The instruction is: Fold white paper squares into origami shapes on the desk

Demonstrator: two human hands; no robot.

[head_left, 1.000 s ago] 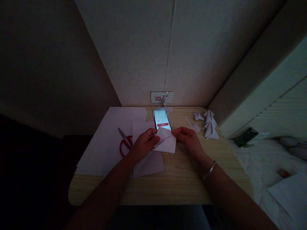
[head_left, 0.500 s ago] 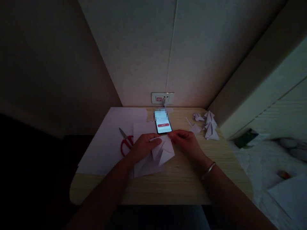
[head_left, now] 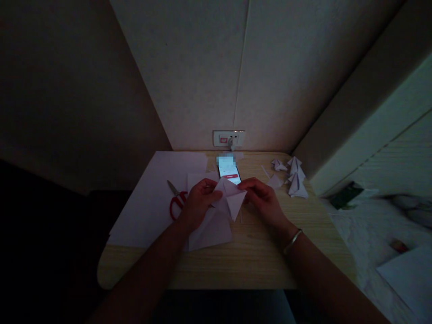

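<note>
Wall (head_left: 199,81) stands behind a wooden desk (head_left: 270,256) whose left part is covered by large white sheets (head_left: 145,207). A smaller creased sheet (head_left: 211,234) partly overlaps them. Above it work the person's hands: the left hand (head_left: 201,198) has its thumb and fingers clamped on the left side of a folded paper (head_left: 232,195), while the right hand (head_left: 263,195) has its fingers pinched on the upper right edge. The folded paper sits between them, overlapping the near end of the lit phone (head_left: 230,171), one flap pointing down. Red-handled scissors (head_left: 177,196) lie just left of the left hand. Folded figures (head_left: 297,182) stand by the desk's right edge, a paper scrap (head_left: 275,181) beside them. By the look of it, a flap is being shaped; the next move calls for lining up its edges and pressing a sharp crease while the left grip stays firm.
</note>
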